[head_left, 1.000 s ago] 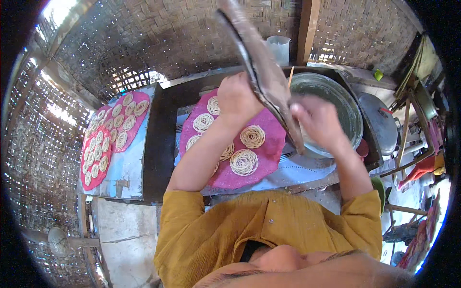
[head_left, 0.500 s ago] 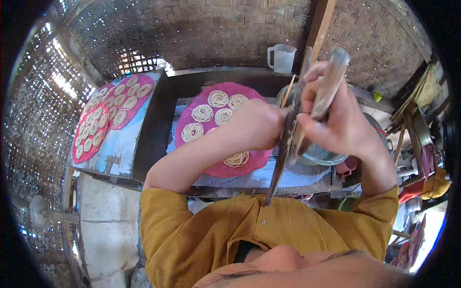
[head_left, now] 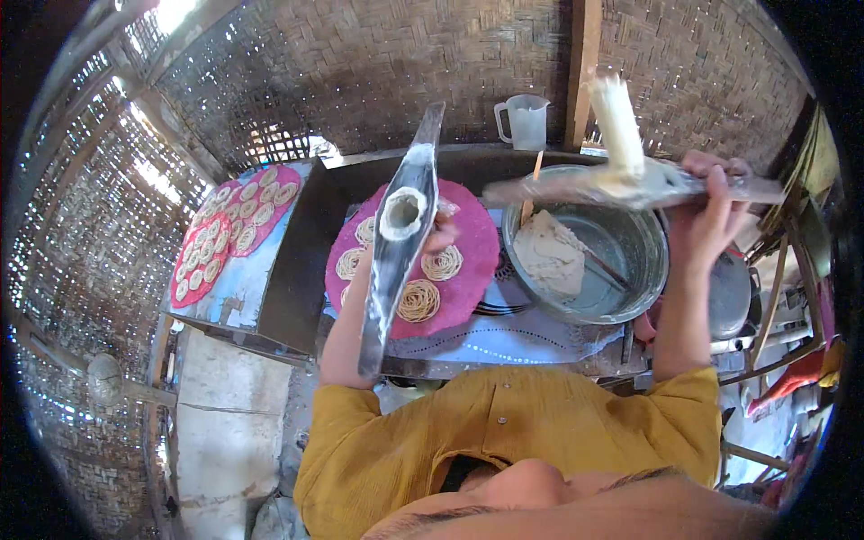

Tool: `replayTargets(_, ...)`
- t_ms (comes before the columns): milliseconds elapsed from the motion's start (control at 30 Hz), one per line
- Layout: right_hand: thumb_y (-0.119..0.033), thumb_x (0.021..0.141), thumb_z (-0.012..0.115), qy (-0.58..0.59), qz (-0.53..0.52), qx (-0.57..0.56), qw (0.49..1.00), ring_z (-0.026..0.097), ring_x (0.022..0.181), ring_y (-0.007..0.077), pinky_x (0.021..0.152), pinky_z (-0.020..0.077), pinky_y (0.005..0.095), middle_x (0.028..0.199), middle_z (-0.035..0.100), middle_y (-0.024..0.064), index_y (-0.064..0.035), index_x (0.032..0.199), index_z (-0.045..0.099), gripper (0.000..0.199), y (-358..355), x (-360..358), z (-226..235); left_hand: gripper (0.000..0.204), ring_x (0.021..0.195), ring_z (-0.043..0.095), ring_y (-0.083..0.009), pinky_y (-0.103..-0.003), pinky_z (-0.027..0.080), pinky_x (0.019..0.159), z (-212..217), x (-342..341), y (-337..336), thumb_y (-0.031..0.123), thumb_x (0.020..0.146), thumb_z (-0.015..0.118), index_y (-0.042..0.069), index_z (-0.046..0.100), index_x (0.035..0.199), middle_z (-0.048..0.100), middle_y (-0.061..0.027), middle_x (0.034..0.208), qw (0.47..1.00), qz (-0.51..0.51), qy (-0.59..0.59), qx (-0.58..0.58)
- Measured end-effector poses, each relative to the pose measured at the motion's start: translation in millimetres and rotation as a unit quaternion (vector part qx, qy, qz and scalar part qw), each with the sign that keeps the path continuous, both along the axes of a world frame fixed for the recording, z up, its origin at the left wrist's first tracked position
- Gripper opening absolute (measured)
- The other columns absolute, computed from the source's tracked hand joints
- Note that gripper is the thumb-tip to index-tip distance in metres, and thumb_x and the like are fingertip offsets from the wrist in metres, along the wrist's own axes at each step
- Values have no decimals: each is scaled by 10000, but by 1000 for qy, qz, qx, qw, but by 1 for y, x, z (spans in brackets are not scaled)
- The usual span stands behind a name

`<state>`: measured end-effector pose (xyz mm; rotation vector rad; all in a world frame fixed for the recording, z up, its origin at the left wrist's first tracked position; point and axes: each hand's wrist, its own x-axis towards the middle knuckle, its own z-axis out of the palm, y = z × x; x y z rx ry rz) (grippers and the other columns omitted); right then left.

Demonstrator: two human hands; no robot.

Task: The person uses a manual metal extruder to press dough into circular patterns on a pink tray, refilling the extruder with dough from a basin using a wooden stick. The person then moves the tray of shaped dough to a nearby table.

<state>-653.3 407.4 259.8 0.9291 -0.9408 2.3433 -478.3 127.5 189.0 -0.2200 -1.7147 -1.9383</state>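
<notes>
My left hand (head_left: 438, 232) grips the long wooden body (head_left: 380, 274) of a noodle press, partly hidden behind it. A dough-smeared round hole faces up from its middle. My right hand (head_left: 713, 200) is closed round one end of the press's plunger (head_left: 619, 130), whose thick peg points up, coated pale. Below the left hand, a pink round sheet (head_left: 481, 256) carries coiled noodle rounds (head_left: 418, 301). Under the plunger stands a grey basin (head_left: 655, 274) with a lump of dough (head_left: 549, 256) and a stick (head_left: 607, 268) inside; an upright flat stick (head_left: 529, 193) also shows there.
More pink sheets (head_left: 193, 295) with noodle coils lie on a raised box top (head_left: 236, 301) at the left. A clear plastic jug (head_left: 526, 123) stands behind, by the woven wall (head_left: 432, 54). A dark pot (head_left: 729, 292) sits right of the basin.
The two press parts, close together in front of me before, are now apart. My left hand has moved left with the body; my right has moved right with the plunger, uncovering the basin.
</notes>
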Motion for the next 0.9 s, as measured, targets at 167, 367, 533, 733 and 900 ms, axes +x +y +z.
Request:
replayTargets(167,-104,804,517,-116,182,23,976,562,762,182,665,471,311,807,582,109,-58,915,432,147,-51,16,-44,486,1090,452,-334,-431,423,873,8,-23,21,155,660,718,95,515,1097,438,-147,1205,985,-69,117,104)
replayTargets(367,-123,808,557,251,81,465,845,411,1141,274,921,361,423,1218,447,151,-74,1257,321,510,-80,-22,-125,425,1155,385,-387,-531,383,899,10,23,23,194,716,551,159,437,1124,469,-116,1144,962,138,220,85)
replayTargets(533,-261,679,676,-21,-94,873,478,382,1165,315,918,369,409,1276,369,184,-57,1258,369,686,-33,-120,-246,352,1140,403,-366,-540,357,917,-13,66,37,241,721,559,141,469,1047,447,-93,1127,955,207,206,53)
replayTargets(733,-167,709,553,53,59,958,277,510,1025,356,874,409,399,1080,529,222,-19,1264,289,632,-28,-169,-316,299,926,521,-318,-436,469,766,-35,80,63,266,781,508,73,463,1004,439,-115,980,963,217,158,23)
replayTargets(900,-139,693,558,-53,9,902,428,518,1022,329,841,419,406,1067,543,203,-45,1141,381,491,-17,-168,-311,297,911,525,-306,-426,470,758,-49,78,75,259,778,516,69,468,1002,449,-113,968,969,216,119,34)
